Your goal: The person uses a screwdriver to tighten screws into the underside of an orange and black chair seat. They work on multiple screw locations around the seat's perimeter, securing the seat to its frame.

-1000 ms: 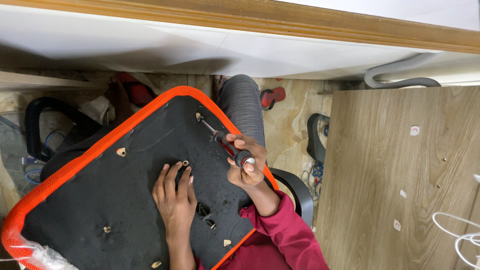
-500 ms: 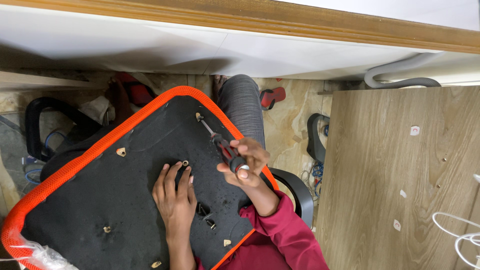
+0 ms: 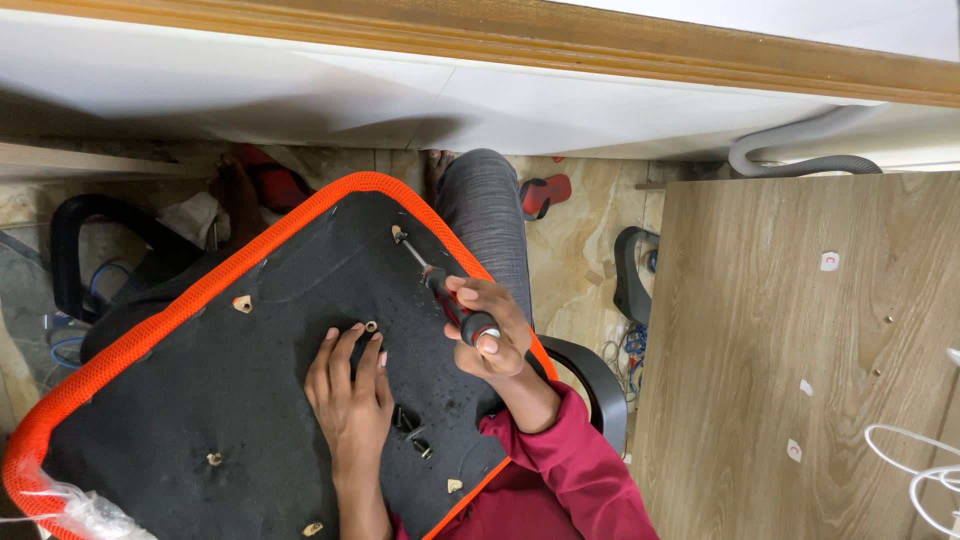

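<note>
Nearest the camera, a dark red sleeve [image 3: 575, 470] came up from six o'clock. Just beyond it lay the underside of a chair seat [image 3: 200, 400], a black panel with an orange mesh rim [image 3: 120, 350], resting tilted across the person's lap, its long side running from about seven o'clock to one o'clock.

The left hand [image 3: 350, 395] lay flat and open on the black panel, fingers spread and pointing toward twelve o'clock, the fingertips touching a small metal fitting [image 3: 371, 327]. A few loose black screws [image 3: 410, 430] lay just beside that hand at about four o'clock from it.

The right hand [image 3: 492, 335] was clamped around the red and black handle of a screwdriver [image 3: 440, 290]. The tool's long axis ran from the handle at about four o'clock up to the tip at about ten o'clock, and the tip pointed at, and seemed to meet, a screw hole [image 3: 398, 234] near the seat's upper edge. The two hands were apart, the right one at about two o'clock from the left.

Farther off, a grey trouser leg [image 3: 490, 210] showed beyond the seat, then a red sandal [image 3: 545, 190] on the stone floor [image 3: 580, 250]. At three o'clock stood a wooden board [image 3: 800, 350], and a grey hose [image 3: 800, 160] curved at one o'clock under a white wall [image 3: 400, 90].
</note>
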